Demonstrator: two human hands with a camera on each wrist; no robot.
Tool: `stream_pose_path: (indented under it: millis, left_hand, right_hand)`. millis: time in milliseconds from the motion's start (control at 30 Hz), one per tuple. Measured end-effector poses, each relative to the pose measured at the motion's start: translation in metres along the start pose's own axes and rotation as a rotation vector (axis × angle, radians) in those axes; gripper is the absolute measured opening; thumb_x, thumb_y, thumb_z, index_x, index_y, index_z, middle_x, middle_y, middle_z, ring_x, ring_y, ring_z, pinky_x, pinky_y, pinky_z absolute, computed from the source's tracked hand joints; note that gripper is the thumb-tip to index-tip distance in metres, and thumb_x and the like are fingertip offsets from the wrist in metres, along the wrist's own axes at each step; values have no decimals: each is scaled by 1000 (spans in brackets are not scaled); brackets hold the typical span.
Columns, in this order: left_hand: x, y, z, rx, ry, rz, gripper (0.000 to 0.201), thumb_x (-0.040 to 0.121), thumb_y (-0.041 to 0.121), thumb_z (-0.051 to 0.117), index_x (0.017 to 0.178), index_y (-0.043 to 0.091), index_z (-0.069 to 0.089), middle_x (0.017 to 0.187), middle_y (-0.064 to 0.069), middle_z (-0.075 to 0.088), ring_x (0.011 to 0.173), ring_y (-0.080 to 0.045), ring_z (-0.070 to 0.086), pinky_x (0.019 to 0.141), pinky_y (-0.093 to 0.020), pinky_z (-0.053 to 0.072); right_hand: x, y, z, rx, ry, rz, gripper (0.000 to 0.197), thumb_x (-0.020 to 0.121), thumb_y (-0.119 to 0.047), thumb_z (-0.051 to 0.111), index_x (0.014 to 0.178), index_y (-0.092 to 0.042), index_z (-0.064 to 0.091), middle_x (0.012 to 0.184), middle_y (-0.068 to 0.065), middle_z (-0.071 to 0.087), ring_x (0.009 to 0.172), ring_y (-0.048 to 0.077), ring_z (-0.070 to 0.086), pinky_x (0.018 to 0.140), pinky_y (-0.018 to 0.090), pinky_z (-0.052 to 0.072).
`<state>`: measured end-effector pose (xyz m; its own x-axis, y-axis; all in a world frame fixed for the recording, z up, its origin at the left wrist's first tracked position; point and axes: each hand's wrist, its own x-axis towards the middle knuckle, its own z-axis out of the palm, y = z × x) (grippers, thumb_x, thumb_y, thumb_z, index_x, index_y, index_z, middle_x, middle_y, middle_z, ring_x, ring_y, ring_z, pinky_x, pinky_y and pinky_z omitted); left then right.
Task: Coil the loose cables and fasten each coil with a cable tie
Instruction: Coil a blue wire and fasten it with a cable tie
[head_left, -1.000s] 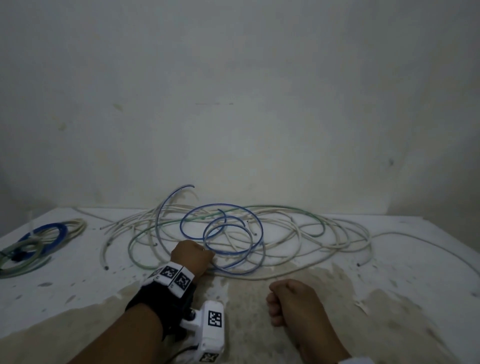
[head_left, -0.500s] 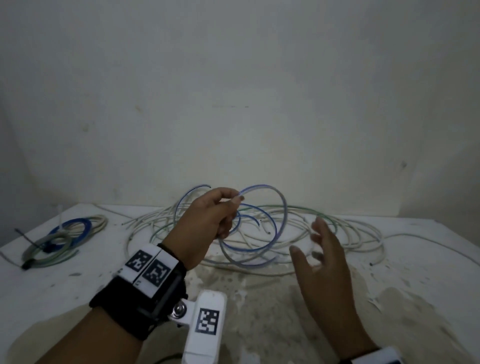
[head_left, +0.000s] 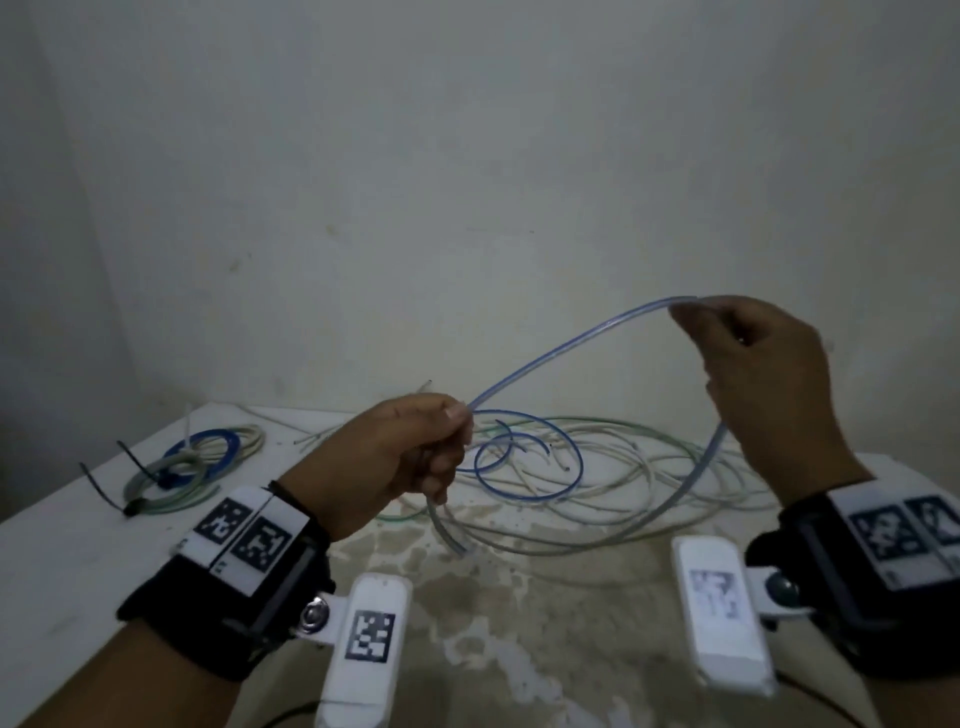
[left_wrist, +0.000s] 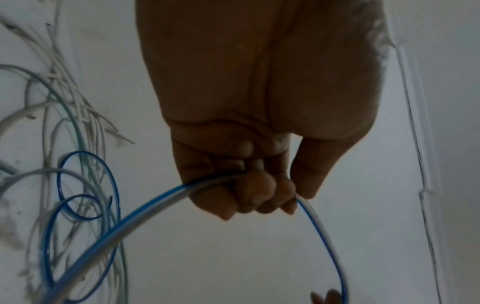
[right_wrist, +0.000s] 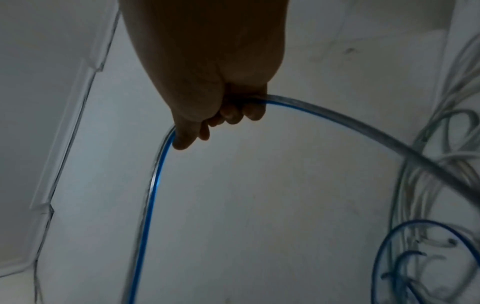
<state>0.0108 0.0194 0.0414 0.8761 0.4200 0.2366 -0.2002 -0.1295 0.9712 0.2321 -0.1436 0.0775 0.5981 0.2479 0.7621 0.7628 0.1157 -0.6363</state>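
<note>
Far left on the table (head_left: 62, 540): two finished coils (head_left: 192, 462), blue and pale, lying flat and bound with black cable ties (head_left: 106, 491) whose tails stick out to the left. Next, left hand (head_left: 384, 462) raised above the table, grip closed around a clear cable with a blue stripe (head_left: 566, 353), fingers (left_wrist: 249, 197) curled and the thumb pressed alongside; a short end of the same cable hanging below the fist toward the table. From that fist, cable rising in a long arc up and to the right, long axis running left-low to right-high. In the middle, behind and below the arc: a loose tangle of white, green and blue cables (head_left: 597, 467) spread flat on the table, small blue loops nearest the left hand, not touching it. Further right, right hand (head_left: 763, 384) held higher than the left, grip pinching the top of the arc between thumb and fingertips (right_wrist: 233, 115); past that pinch, cable bending down and sweeping back left in a wide low curve over the stained patch of table. White wall (head_left: 467, 156) behind everything.
</note>
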Motion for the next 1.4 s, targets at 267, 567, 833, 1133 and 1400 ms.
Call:
stream_pose_path:
  millis: [267,567,833,1133,1400]
  left_hand:
    - [-12,35,-14,-542,135,151,20,86,27,48,87,15,64,53,7,28,39,-5,23,36,-17,23]
    - [-14,38,-8,-453,319,179,28,98,37,38,94,18,57,51,7,29,38,-6,24,38,-16,27]
    - [-11,22,-7,-258,415,174,28,103,29,35,91,11,53,60,1,45,49,-11,39,52,-25,36]
    - [-7,8,-17,-177,536,193,23,102,10,32,90,7,51,56,2,38,49,-11,29,47,-24,25]
    - [-6,0,-34,-380,522,128,27,103,18,32,107,5,55,54,5,36,44,-7,29,41,-20,26]
  right_hand:
    - [-14,-17,13,-339,-273,-71,23,91,-38,56,87,-17,47,64,-2,51,58,10,47,54,31,30]
    - [-60,-1,54,-494,-433,-241,24,99,-25,44,92,-12,63,71,5,52,67,24,50,57,35,38]
    - [-95,-35,80,-607,-778,-320,21,99,-19,37,113,-19,53,89,1,55,84,22,59,62,31,38]
    - [-94,-48,71,-99,-1049,19,37,95,-4,38,111,-18,68,96,-9,63,83,5,57,73,11,44]
    - [-82,-49,50,70,-1212,252,47,97,1,33,112,-30,65,107,-13,70,96,0,64,76,20,50]
